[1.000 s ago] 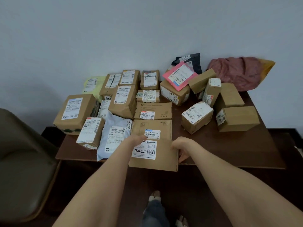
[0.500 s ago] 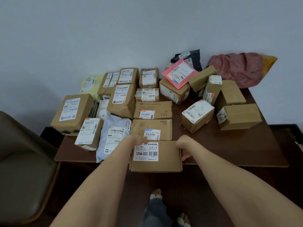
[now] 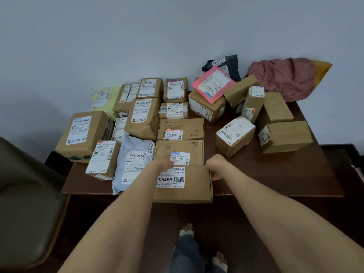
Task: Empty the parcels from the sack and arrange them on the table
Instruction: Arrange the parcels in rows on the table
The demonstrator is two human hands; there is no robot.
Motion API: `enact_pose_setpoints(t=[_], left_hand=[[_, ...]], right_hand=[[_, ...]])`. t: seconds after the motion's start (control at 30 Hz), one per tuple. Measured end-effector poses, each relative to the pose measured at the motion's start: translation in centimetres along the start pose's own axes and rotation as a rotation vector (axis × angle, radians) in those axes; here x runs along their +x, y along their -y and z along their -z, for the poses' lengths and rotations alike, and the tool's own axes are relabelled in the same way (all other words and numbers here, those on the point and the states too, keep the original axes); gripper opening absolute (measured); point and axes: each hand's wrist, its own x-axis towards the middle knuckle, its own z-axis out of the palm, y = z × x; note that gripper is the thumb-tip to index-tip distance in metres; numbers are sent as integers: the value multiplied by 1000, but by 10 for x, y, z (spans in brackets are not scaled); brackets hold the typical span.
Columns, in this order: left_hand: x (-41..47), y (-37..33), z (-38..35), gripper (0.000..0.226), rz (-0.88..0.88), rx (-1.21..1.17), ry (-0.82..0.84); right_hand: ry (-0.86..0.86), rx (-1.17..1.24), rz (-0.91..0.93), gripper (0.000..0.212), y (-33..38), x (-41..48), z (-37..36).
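Here, left hand and right hand clasp the flat carton by its far corners; stiff, likely light cardboard.

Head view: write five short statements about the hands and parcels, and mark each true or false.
1. The left hand and the right hand grip the 12V4A-5525 box. True.
2. That box lies wholly on the table. False: its near edge overhangs the front.
3. The pink mailer rests on a brown box. True.
4. The red sack lies at the near left corner. False: far right, by the wall.
5. The grey mailer lies right of that box. False: left of it.
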Motion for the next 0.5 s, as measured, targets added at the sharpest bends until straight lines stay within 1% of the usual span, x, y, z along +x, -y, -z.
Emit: enact_pose_setpoints(t=[0.1, 0.17, 0.23, 0.37, 0.43, 0.47, 0.5], left_hand=[[1, -2, 1, 47, -11, 7, -26], [2, -3, 0, 47, -16, 7, -37], [2, -3, 1, 46, -6, 35, -27], [10, -4, 5, 46, -17, 46, 25], [10, -8, 8, 46, -31, 50, 17], [3, -12, 12, 45, -34, 47, 1], [-4, -16, 14, 46, -43, 47, -22]], right_hand=[[8, 45, -20, 11, 1, 2, 0], [20, 73, -14, 31, 1, 2, 1], [35, 111, -3, 39, 1, -2, 2], [45, 119, 30, 36, 0, -3, 4], [10, 76, 60, 27, 2, -4, 6], [-4, 63, 75, 25, 5, -6, 7], [-13, 58, 87, 29, 7, -7, 8]])
